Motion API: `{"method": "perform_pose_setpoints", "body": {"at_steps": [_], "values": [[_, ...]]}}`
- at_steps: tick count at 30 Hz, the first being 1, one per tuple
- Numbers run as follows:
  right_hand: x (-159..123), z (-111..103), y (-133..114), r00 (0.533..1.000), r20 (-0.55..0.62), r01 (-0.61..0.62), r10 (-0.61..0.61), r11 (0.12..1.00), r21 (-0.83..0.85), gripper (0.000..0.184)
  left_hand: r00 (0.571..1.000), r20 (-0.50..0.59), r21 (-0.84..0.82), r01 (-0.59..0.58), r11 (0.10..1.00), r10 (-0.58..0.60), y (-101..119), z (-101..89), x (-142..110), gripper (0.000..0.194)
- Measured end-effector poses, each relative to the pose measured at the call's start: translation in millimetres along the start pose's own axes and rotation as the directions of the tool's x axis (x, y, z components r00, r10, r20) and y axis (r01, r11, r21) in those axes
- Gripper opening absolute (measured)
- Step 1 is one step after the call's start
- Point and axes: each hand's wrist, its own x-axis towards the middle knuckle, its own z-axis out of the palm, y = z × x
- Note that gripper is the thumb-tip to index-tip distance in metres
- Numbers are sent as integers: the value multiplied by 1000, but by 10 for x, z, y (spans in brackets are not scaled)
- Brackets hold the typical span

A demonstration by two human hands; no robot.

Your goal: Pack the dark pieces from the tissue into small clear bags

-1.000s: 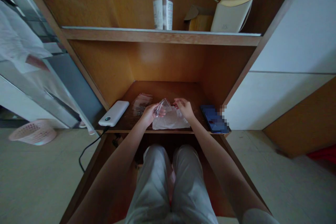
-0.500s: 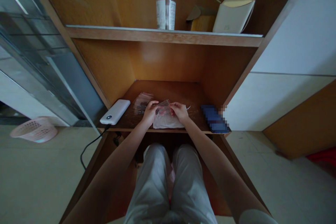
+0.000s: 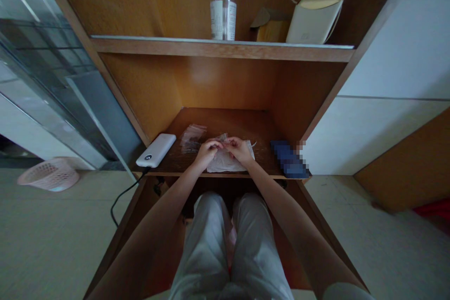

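My left hand (image 3: 208, 153) and my right hand (image 3: 239, 150) meet above the wooden desktop (image 3: 225, 124), fingertips pinched together on a small transparent plastic packet (image 3: 222, 138), which they mostly hide. Beneath both hands lies a crumpled translucent white plastic bag (image 3: 228, 163). To the left of my left hand sits a small transparent bag (image 3: 192, 138) with dark contents. A white power bank (image 3: 155, 150) lies further left, and a dark phone (image 3: 288, 159), partly blurred out, lies right of my right hand.
Above the desk, a shelf (image 3: 221, 49) holds a labelled jar (image 3: 223, 9), a small cardboard box (image 3: 269, 28) and a cream pouch (image 3: 314, 18). A black cable (image 3: 123, 199) hangs from the power bank. A pink basket (image 3: 49, 174) stands on the floor at left.
My hands have drawn closer together, and the transparent packet, held up in my left hand a second ago, is now low between both hands and mostly hidden.
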Motion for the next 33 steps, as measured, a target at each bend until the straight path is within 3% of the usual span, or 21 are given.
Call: {"method": "perform_pose_setpoints", "body": {"at_steps": [4,11,17,22,27,33], "values": [[-38,29,-38,994,4,110,-110,993,-33,26,999,-39,-64,32,997,-35,-14,13,9,12],[-47,16,-24,966,41,258,-255,948,-186,24,988,-110,-216,81,973,-107,-23,59,8,23],[-30,0,-3,952,65,305,-301,896,-322,21,996,-84,-116,31,993,-41,-32,31,0,23],[-38,-1,-28,936,62,346,-346,875,-339,19,996,-85,-80,10,997,-17,-29,24,6,20],[-36,-6,-29,938,27,330,-346,865,-379,13,994,-77,9,-81,997,82,-41,19,20,14],[-26,-6,3,923,54,368,-382,831,-416,11,995,-49,44,-90,995,92,-93,26,34,13]]}}
